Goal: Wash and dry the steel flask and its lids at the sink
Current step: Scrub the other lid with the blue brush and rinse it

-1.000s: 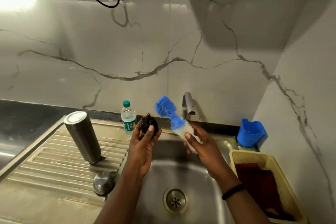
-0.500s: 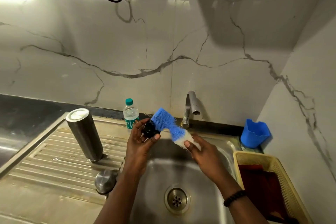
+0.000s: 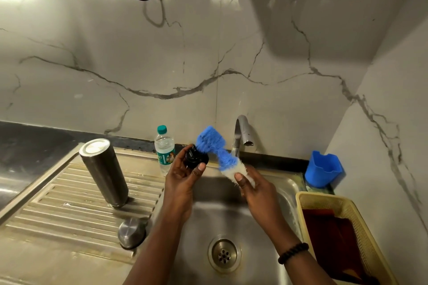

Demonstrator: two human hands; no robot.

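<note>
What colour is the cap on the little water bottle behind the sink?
Green, or teal-green. The bottle cap shows clearly in the head view.

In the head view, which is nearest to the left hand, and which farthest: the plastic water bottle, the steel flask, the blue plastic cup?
1. Clear plastic water bottle with green cap: just behind the left hand.
2. Steel flask: upside down on the drainboard, to the left.
3. Blue plastic cup: behind the sink's right corner, farthest.

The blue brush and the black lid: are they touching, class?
Touching. The head view shows the blue brush bristles pressed against the black lid held by the left hand.
</note>
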